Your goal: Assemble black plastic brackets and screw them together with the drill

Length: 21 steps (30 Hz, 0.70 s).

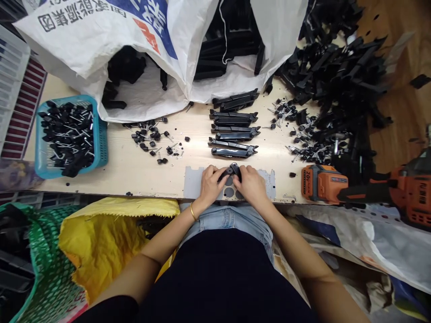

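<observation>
Both of my hands close on black plastic parts above a grey metal plate [192, 183] at the table's front edge. My left hand [213, 181] pinches a black plastic part [227, 172] from the left. From the right, my right hand [249, 181] grips the same part or a second one joined to it; fingers hide where they meet. Just beyond my hands, several long black plastic parts [234, 152] lie stacked in a column. Loose black knobs with metal pins [150, 137] are scattered to the left, and more pinned knobs [305, 143] to the right.
A blue basket [104, 148] full of pinned knobs stands at the left. White woven sacks [175, 96] with black parts lie open at the back. A heap of black parts [336, 76] fills the back right. An orange power tool [325, 184] rests at the right front edge.
</observation>
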Motion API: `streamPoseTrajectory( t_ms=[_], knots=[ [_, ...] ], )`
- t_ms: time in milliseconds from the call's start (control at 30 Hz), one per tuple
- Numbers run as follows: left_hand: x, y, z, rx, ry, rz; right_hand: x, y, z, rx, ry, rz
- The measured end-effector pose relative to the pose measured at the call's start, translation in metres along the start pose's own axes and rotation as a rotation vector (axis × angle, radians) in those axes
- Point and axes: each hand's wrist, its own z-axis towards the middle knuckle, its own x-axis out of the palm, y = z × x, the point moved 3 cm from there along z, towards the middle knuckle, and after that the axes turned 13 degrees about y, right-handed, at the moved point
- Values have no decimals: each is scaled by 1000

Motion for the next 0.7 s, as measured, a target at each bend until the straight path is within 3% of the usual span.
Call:
streamPoseTrajectory(
  t_ms=[200,467,700],
  knots=[
    [11,1,5,-17,26,116,26,-4,14,-148,-80,188],
    [13,-1,9,-64,-8,162,23,-9,17,-223,-50,300],
    [4,4,16,21,122,227,22,-9,19,-230,-32,288]
  ],
)
